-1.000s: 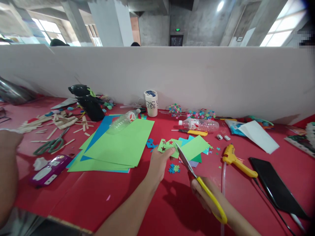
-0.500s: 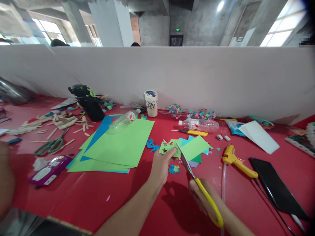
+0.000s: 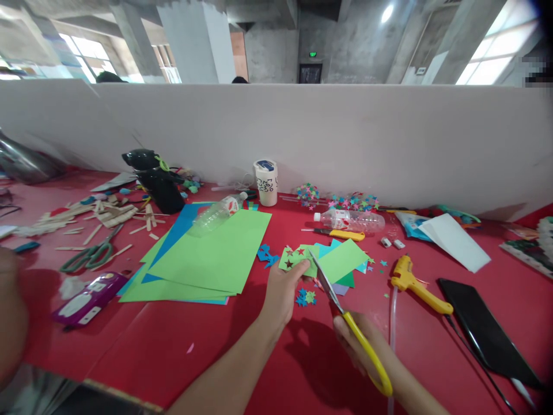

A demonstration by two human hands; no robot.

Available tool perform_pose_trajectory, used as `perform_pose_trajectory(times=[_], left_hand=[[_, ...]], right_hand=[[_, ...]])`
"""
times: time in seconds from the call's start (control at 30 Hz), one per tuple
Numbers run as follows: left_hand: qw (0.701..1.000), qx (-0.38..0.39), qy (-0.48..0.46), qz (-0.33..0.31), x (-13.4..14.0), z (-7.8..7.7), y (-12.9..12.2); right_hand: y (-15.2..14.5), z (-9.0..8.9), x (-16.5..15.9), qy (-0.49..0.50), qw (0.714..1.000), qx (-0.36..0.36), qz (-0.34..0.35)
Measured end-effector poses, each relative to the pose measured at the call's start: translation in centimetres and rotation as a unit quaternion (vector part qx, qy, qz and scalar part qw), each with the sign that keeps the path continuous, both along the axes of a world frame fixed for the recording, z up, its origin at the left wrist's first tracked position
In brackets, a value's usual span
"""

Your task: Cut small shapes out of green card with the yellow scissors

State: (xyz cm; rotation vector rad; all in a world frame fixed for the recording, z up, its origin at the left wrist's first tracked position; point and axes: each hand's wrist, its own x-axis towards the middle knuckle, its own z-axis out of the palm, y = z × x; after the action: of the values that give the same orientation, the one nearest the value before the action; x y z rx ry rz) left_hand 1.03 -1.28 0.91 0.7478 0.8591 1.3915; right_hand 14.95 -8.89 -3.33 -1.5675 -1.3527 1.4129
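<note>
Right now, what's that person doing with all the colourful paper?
The person's left hand holds a small green paper with star-shaped holes in it. The right hand holds yellow-handled scissors, with the blades up by the paper's edge; whether they touch it is hard to tell. A little pile of blue and green stars lies on the red table just below.

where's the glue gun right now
In the head view, the glue gun lies on the table's right side, just left of the black device and right of the right hand.
</note>
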Motion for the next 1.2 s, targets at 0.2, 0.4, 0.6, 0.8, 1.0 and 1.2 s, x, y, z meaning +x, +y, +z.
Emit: perform_pose_trajectory(times=[0.2, 0.4, 0.6, 0.8, 1.0, 1.2], left_hand=[[1.0, -0.012, 0.02, 0.02, -0.2, 0.1, 0.1], [0.999, 0.011, 0.037, 0.0, -0.8, -0.5, 0.5], [0.999, 0.039, 0.013, -0.022, -1.0, -0.4, 0.7], [1.0, 0.02, -0.01, -0.021, -1.6, 0.1, 1.1], [0.987, -0.071, -0.077, -0.124, -1.6, 0.2, 1.0], [0.982, -0.087, -0.13, -0.107, -1.3, 0.0, 1.0]], right_hand=[[0.2, -0.2, 0.2, -0.006, 1.0, -0.006, -0.002], [0.2, 0.2, 0.2, -0.034, 0.999, -0.007, -0.002], [0.2, 0.3, 0.4, -0.027, 1.0, -0.001, 0.013], [0.5, 0.2, 0.8, -0.012, 0.999, 0.006, 0.04], [0.4, -0.1, 0.6, -0.013, 1.0, -0.004, 0.022], [0.7, -0.3, 0.7, -0.067, 0.997, 0.026, 0.041]])
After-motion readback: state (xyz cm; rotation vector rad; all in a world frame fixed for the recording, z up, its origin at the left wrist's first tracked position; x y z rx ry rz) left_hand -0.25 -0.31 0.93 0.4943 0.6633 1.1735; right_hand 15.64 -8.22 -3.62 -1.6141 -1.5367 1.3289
